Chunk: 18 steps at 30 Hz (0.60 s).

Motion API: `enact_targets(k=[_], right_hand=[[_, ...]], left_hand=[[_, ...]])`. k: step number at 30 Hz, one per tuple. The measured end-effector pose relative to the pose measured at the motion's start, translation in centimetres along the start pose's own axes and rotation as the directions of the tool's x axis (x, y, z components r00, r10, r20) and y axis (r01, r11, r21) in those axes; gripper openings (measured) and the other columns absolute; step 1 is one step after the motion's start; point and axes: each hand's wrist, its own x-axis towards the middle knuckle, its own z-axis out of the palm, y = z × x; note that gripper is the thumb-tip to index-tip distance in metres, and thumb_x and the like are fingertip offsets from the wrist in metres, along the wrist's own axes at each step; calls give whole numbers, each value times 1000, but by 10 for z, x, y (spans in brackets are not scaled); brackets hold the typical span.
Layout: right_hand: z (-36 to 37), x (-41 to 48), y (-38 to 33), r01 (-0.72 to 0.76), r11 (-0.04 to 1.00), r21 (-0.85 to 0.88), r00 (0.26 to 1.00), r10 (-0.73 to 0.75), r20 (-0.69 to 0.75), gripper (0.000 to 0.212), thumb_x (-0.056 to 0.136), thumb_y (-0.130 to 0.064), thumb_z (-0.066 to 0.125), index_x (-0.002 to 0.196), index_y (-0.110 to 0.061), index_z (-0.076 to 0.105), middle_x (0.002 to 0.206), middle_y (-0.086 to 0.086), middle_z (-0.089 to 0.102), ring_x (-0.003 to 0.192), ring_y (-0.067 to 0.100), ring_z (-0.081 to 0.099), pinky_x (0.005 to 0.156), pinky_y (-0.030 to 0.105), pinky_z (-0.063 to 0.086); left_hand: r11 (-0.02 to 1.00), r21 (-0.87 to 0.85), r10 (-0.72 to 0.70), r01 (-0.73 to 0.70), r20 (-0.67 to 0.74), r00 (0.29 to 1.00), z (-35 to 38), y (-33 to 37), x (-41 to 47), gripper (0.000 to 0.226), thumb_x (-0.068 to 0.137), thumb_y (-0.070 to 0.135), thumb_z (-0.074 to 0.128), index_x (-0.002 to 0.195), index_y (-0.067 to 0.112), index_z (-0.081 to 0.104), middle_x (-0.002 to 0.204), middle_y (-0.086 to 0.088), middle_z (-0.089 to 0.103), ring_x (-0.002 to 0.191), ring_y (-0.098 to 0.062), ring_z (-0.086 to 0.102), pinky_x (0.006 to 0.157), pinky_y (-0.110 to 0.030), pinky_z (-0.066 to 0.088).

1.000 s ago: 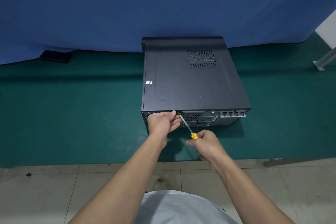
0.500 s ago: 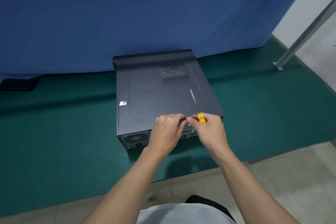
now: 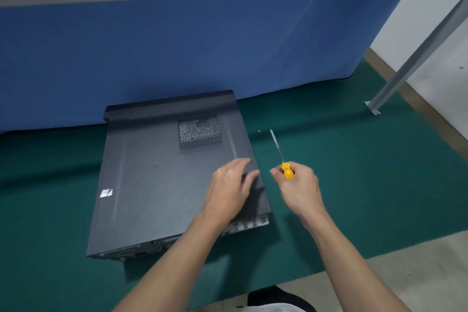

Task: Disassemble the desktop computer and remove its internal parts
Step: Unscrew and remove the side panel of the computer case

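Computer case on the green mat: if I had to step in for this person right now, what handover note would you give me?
Computer case: lies on the green mat, rear end toward you, top panel on.
Left hand: open, fingers flat on the top panel near its right edge.
Right hand: its grip holds the yellow-handled screwdriver, tip pointing away, off the case.
Done: nothing visibly removed; the rear screws can't be checked from this view.
Left: take the panel off, then remove the internal parts.
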Motion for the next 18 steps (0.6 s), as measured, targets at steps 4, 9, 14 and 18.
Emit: enact_targets(k=[4, 9, 14, 18], right_hand=[[-5, 83, 19, 6, 991, -133, 999, 0, 48, 26, 89, -26, 61, 70, -8, 61, 57, 4, 54, 59, 25, 48, 50, 30, 35], [14, 171, 35, 0, 942, -336, 990, 47, 134, 26, 86, -26, 57, 64, -13, 53, 71, 10, 58, 72, 36, 55, 61, 32, 45], [59, 229, 38, 9, 898, -440, 977, 87, 197, 15, 84, -26, 58, 85, -14, 65, 94, 15, 62, 84, 38, 59, 71, 36, 49], [97, 259, 33, -52, 903, -427, 970, 147, 193, 18, 82, -25, 58, 96, -13, 60, 108, 15, 62, 95, 38, 61, 80, 37, 50]], left_hand=[[951, 153, -274, 268, 14, 962, 20, -22, 40, 45, 100, 36, 47, 135, 8, 52, 144, -11, 48, 134, -27, 42, 111, -33, 28], [805, 468, -398, 365, -30, 917, 38, -45, 55, 62, 101, 52, 17, 153, 18, 24, 162, -4, 16, 149, -16, 9, 118, -35, 6], [774, 499, -421, 389, -54, 906, 42, -45, 56, 61, 100, 51, 20, 153, 20, 26, 161, 1, 20, 149, -11, 10, 118, -36, 10], [767, 496, -436, 407, -63, 898, 41, -43, 57, 61, 99, 51, 25, 152, 20, 31, 160, 1, 23, 148, -10, 12, 118, -35, 13]])
